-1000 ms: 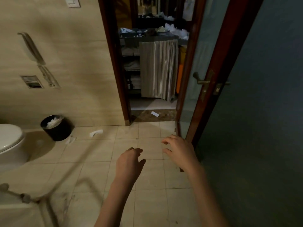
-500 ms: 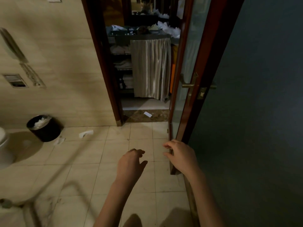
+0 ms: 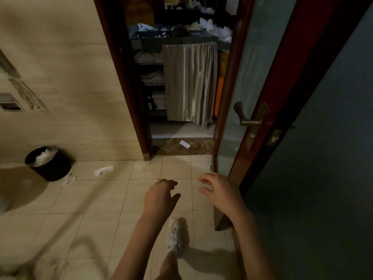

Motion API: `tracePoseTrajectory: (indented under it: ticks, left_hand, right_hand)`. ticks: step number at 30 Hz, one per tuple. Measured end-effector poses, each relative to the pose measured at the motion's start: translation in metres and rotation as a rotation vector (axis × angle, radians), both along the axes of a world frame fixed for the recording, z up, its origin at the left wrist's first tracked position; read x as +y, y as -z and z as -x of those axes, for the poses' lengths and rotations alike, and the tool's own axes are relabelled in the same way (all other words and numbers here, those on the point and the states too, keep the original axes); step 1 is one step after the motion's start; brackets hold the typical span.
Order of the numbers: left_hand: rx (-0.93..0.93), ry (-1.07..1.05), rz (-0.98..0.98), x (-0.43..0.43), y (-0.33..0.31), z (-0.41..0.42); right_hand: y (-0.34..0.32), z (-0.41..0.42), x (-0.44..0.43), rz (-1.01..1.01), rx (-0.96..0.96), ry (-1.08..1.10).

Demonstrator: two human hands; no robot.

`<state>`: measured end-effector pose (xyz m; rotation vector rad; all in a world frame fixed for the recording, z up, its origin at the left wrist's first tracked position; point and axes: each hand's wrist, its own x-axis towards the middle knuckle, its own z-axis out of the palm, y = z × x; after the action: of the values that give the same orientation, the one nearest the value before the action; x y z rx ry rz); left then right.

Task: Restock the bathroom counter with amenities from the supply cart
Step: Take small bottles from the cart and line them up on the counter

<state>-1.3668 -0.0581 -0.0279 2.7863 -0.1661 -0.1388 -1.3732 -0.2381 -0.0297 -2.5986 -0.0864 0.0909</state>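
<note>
both hands hang out in front of the person, low in the middle of the frame, over the pale floor tiles (image 3: 96, 201). the left hand (image 3: 159, 196) has its fingers loosely curled downward and grips nothing. the right hand (image 3: 221, 191), just beside it and nearer the door's edge, looks the same: fingers bent and relaxed, thumb apart, empty. the two hands are near each other but not touching.

the supply cart (image 3: 181, 40) stands beyond the open doorway, in the upper middle of the frame, well apart from the hands. a grey pleated curtain (image 3: 189, 81) covers the right part of its front. left of the curtain, open shelves hold folded white towels (image 3: 150, 74). the cart's top is heaped with white and bluish things, too dim to tell apart.

the door (image 3: 286, 83), red-brown framed, stands open along the right of the frame, and its brass handle (image 3: 242, 115) points left. a small white slip (image 3: 185, 144) lies on the dark stone threshold. at the left edge, against the beige wall, a black bin (image 3: 49, 163) holds crumpled white paper, with paper scraps (image 3: 104, 170) on the tiles near it. a white shoe (image 3: 174, 235) shows at lower centre, between the forearms.
</note>
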Motion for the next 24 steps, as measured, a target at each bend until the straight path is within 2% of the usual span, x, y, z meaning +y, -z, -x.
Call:
tracePoseTrajectory:
  ticks: [5,10,19,24]
  left_hand:
    - [-0.062,0.080,0.027,0.001,-0.026,-0.106]
    - [-0.127,0.050,0.079,0.016,-0.051,-0.222]
    - [-0.150,0.046,0.062,0.047,-0.060,-0.397]
    - [-0.163,0.021,0.075,0.062,-0.053,-0.473]
  right_hand:
    - [-0.025,-0.103,0.000,-0.023,-0.052,0.049]
    - [-0.060,-0.216,0.016,-0.048,-0.107,0.029]
    - [-0.066,-0.392,0.038,-0.029,-0.159,-0.028]
    - [-0.061,-0.474,0.050,-0.054,-0.121,-0.047]
